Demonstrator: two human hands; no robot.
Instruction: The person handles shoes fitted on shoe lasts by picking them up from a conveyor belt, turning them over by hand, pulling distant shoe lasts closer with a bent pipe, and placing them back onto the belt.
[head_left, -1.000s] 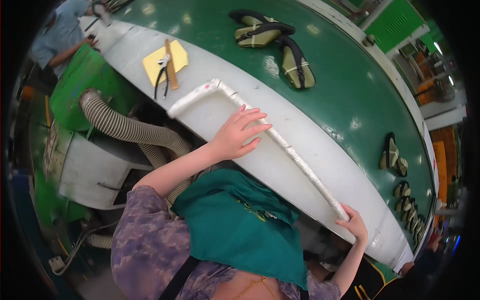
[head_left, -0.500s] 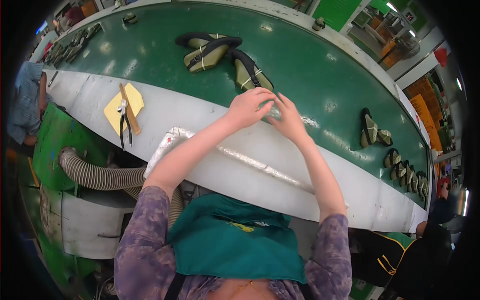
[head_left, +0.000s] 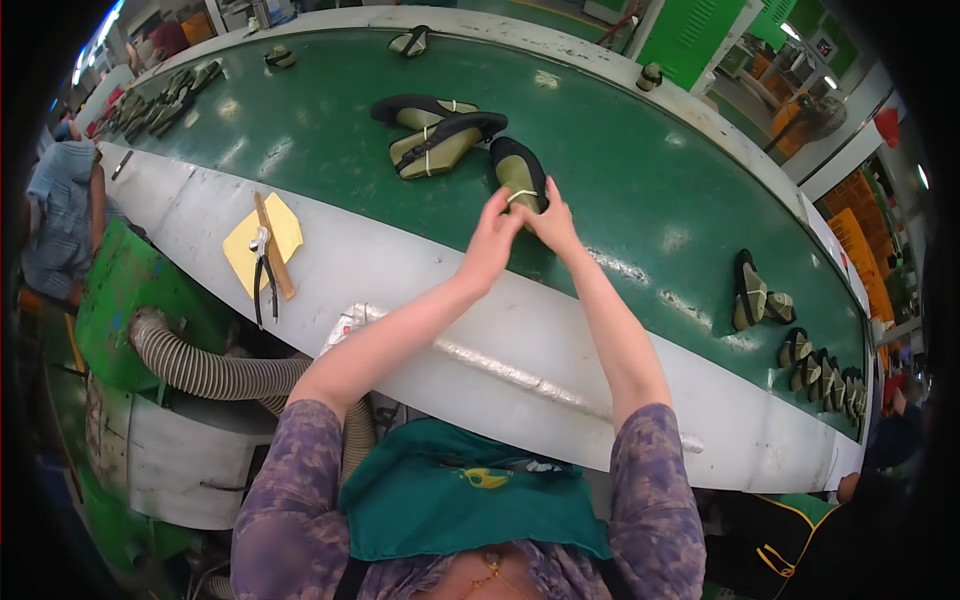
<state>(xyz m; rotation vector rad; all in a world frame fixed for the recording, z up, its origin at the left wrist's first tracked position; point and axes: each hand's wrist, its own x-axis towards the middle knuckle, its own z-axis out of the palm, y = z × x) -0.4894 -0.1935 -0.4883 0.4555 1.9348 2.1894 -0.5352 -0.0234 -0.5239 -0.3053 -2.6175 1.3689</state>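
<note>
A wedge sandal (head_left: pixel 518 171), olive with a black edge and a pale band around it, lies on the green conveyor belt (head_left: pixel 640 190). My left hand (head_left: pixel 490 240) grips its near end from the left, with the fingers closed at the pale band. On the right side of that same end, my right hand (head_left: pixel 554 222) is closed on the sandal, its fingers beside the band. The sandal's near tip is partly hidden by my fingers. Just to the left, another banded wedge sandal (head_left: pixel 440 150) rests against a darker sandal (head_left: pixel 405 110).
A white ledge (head_left: pixel 400 235) borders the belt, bearing pliers (head_left: pixel 262 262), a wooden stick (head_left: pixel 275 240), yellow paper (head_left: pixel 290 225) and a foil-wrapped tube (head_left: pixel 520 375). More sandals (head_left: pixel 748 290) stand at right. A ribbed hose (head_left: pixel 220 365) hangs lower left. A person (head_left: pixel 65 215) sits at left.
My hands have moved from in front of the sandal onto its near end and closed on it. The view has shifted, and another sandal shows at the far edge.
</note>
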